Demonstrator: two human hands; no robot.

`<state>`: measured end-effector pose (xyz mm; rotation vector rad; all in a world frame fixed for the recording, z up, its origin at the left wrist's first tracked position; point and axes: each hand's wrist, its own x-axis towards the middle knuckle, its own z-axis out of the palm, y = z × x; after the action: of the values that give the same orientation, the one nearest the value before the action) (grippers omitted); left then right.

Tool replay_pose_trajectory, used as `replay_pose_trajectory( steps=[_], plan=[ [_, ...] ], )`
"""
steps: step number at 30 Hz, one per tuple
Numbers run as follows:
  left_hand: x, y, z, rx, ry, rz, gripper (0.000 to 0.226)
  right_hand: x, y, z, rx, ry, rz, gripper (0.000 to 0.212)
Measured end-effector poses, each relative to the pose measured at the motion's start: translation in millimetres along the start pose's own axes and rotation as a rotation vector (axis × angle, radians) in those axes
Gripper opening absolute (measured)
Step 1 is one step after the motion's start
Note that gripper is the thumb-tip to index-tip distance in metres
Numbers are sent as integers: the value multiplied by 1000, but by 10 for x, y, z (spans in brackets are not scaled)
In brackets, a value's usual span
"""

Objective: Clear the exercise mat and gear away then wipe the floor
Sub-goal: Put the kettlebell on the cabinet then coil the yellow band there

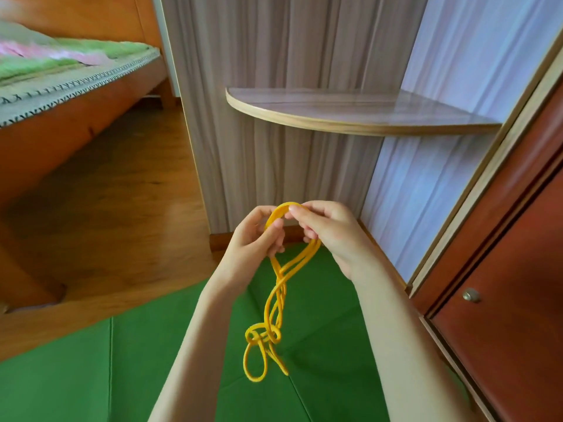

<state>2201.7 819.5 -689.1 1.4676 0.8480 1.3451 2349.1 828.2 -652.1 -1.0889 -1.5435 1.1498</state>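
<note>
Both hands are up in front of the person, each grasping the yellow cord [281, 287]; the left hand [259, 236] has its fingers curled round one side of the top loop, and the right hand [329, 236] pinches the other side between thumb and fingertips; neither is released, neither is clenched on nothing.

The step in hand looks to me like gathering the cord into a neat bundle before it is put away; to do it well I would keep the top loop held firm in the left hand and let the right hand draw the hanging strands up in even turns, rather than tugging; the lower end is twisted and looped on itself, and a hard pull would likely tighten that tangle into a knot; shaking it loose first seems the wiser course.

The cord itself is bright yellow, thin, round and limp; several strands hang down from the hands, twisted about each other, ending in a snarl of small loops; it hangs above the green mat [122, 376], and whether its lowest loop touches the mat I cannot tell; the mat lies spread on the wooden floor [128, 208], beside the wardrobe door [502, 300], with a curved shelf [350, 114] above and a bed [61, 102] off to the left.
</note>
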Motion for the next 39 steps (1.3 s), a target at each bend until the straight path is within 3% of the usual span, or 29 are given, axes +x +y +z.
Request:
replay_pose_trajectory(
  steps=[3,5,9,15,18,21,23,27,30,32,36,39],
  plan=[
    [-10,-32,-88,-69,-18,21,24,-31,-15,-8,43,-16,7,22],
    [-37,-101,-141,47,1,64,32,-92,-12,-26,-111,-49,-29,21],
    [-245,-360,-280,249,30,92,24,-277,272,75,-330,-67,-91,16],
    [-807,-773,-502,-19,137,-133,34,-603,1055,254,-386,-360,43,7],
    [-874,-816,-512,-67,264,-175,27,-646,1414,384,-401,-330,89,9],
    [-885,-800,-533,-269,379,-182,31,-683,1693,501,-439,-251,132,17],
    [-883,-756,-564,-272,407,-170,27,-710,1814,510,-339,-180,176,22],
    [-876,-609,-722,-164,380,-90,32,-742,1849,414,-144,-188,248,22],
    [-899,-541,-957,232,382,-47,31,-696,1710,313,-26,-218,233,26],
    [-924,-593,-1095,410,419,-42,40,-662,1584,241,-43,-184,174,24],
    [-1008,-755,-1143,530,412,-90,53,-655,1377,124,-121,-87,29,21],
    [-1053,-878,-1077,768,402,-96,40,-670,1214,76,210,-135,5,20]
  ],
)
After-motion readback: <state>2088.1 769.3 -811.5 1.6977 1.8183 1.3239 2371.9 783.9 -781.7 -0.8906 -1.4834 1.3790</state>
